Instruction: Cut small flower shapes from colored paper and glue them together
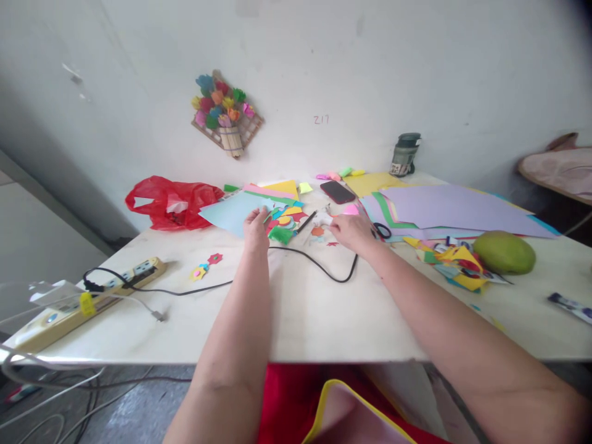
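Observation:
My left hand (256, 227) is closed in a pinch over the paper at the middle of the table, on a thin green paper piece (272, 214). My right hand (350, 229) is also closed, its fingertips on a small white object (322, 218) whose kind I cannot make out. A black cord (319, 265) loops up toward that hand. Between both hands lie coloured paper cutouts (284, 220), a green crumpled piece (280, 235), a dark pen-like stick (306, 222) and an orange paper flower (317, 231). Black-handled scissors (382, 231) rest just right of my right hand.
A power strip (92, 302) and a red plastic bag (173, 200) occupy the left side. Two paper flowers (207, 266) lie nearer. At the back are a phone (338, 192) and a bottle (405, 155). Paper sheets (453, 206), scraps (457, 262) and a green mango-like fruit (504, 252) sit right.

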### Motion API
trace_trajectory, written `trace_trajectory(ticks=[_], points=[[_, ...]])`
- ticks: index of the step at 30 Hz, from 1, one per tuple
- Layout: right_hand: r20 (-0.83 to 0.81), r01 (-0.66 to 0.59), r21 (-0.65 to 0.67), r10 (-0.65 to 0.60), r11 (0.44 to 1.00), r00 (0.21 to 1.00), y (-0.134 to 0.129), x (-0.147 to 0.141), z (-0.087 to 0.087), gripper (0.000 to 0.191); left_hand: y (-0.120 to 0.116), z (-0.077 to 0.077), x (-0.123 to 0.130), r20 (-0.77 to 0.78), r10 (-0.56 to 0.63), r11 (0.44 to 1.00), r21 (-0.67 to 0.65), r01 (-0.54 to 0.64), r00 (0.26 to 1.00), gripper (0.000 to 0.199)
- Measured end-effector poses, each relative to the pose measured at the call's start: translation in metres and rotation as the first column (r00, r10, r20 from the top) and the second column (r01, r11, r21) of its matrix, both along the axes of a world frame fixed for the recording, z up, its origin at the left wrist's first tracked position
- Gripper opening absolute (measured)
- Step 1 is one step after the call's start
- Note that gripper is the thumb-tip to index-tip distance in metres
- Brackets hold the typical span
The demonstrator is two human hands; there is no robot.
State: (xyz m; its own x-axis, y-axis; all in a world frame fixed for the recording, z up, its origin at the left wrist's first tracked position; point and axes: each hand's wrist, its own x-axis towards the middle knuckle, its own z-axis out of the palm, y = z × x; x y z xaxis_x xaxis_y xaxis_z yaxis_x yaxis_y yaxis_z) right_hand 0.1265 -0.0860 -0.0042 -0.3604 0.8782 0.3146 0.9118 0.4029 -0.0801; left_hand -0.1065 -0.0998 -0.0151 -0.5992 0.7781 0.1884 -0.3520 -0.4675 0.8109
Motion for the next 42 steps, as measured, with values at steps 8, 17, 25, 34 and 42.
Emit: trace_trajectory(ticks=[8, 17, 25, 34, 42], points=[[-0.047, -0.228, -0.146, 0.223, 0.963, 0.974, -0.006, -0.046, 0.001, 0.029, 0.000, -0.006, -0.004, -0.128, -0.135, 0.980, -0.166, 0.113, 0.983, 0.031], [-0.042, -0.226, -0.142, 0.222, 0.964, 0.974, 0.001, -0.081, 0.007, 0.034, 0.007, -0.016, -0.009, -0.149, 0.038, 0.992, -0.110, -0.055, 0.988, 0.032], [0.102, -0.245, -0.192, 0.267, 0.950, 0.958, 0.012, -0.101, 0.004, 0.032, 0.008, -0.024, -0.005, -0.062, -0.074, 0.995, -0.075, 0.069, 0.995, 0.038], [0.018, -0.238, -0.222, 0.248, 0.946, 0.969, 0.018, -0.105, -0.005, 0.033, 0.006, -0.020, -0.002, 0.007, -0.095, 0.992, -0.083, 0.095, 0.995, 0.032], [-0.121, -0.265, -0.189, 0.245, 0.946, 0.962, 0.014, -0.104, -0.009, 0.051, 0.005, -0.019, -0.001, 0.028, -0.090, 0.992, -0.080, 0.092, 0.996, 0.030]])
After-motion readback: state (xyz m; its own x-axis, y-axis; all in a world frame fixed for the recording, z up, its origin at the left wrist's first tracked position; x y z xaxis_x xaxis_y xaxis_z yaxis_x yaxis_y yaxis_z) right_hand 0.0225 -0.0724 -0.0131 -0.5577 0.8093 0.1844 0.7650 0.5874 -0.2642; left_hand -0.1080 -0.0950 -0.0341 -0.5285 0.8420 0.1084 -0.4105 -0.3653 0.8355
